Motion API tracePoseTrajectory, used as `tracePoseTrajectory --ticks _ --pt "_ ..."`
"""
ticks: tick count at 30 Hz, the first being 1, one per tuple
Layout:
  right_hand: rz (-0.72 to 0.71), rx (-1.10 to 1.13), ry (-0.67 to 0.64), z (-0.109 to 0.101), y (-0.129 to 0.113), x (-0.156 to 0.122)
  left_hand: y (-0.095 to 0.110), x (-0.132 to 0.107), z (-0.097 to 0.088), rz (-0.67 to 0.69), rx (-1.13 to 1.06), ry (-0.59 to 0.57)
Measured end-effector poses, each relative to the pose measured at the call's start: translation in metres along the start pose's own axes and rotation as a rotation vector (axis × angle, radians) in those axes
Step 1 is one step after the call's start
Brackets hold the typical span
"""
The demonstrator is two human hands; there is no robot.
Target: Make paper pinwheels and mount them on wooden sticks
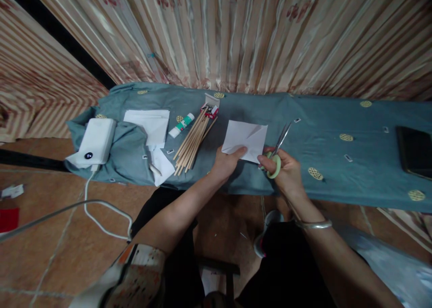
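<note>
Head view: left hand (227,162) pinches the near edge of a folded white paper (245,139), thumb on top. Paper lies on the blue cloth (320,119), mid-table, just in front of the person. Right hand (282,168) is closed around scissors (278,150), fingers through the pale green loops, blades pointing away, just beside the paper's right edge; can't tell if they touch it. Blades look nearly closed.

Paper handling, judged: light, thin, floppy past the fold, creases and tears easily, likely slides on the cloth. Best held at an edge or corner, close to the blades, so it stays taut.

Left of the paper: bundle of wooden sticks (193,141) with a small red-white box (211,108) at the far end, glue stick (181,125), more white sheets (148,124), white power bank (95,141) with cable. Dark phone (414,150) at far right.
</note>
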State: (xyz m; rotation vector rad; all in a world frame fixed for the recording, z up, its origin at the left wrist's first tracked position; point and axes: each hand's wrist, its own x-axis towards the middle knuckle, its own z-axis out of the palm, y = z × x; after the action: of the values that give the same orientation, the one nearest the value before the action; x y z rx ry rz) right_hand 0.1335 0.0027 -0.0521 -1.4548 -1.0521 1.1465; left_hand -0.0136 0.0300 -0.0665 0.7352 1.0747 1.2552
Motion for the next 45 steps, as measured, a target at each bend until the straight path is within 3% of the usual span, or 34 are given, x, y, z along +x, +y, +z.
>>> tracePoseTrajectory --ticks 3,9,12,16,24,45 --pt "0.066 0.008 -0.121 -0.004 -0.006 -0.003 0.007 0.006 -0.006 0.059 0.038 0.044" --pt "0.172 -0.083 -0.537 -0.018 -0.014 -0.011 0.017 0.022 -0.017 0.199 0.083 0.13" --pt "0.2 -0.103 -0.64 -0.021 -0.015 -0.012 0.019 0.024 -0.017 0.201 0.119 0.149" --pt "0.232 -0.121 -0.646 -0.02 -0.018 -0.012 0.022 0.021 -0.013 0.174 0.146 0.158" --pt "0.257 -0.144 -0.63 -0.017 -0.026 -0.013 0.02 0.016 -0.012 0.181 0.15 0.062" --pt "0.281 -0.107 -0.614 -0.015 -0.023 -0.013 0.02 0.013 -0.01 0.102 0.124 0.116"
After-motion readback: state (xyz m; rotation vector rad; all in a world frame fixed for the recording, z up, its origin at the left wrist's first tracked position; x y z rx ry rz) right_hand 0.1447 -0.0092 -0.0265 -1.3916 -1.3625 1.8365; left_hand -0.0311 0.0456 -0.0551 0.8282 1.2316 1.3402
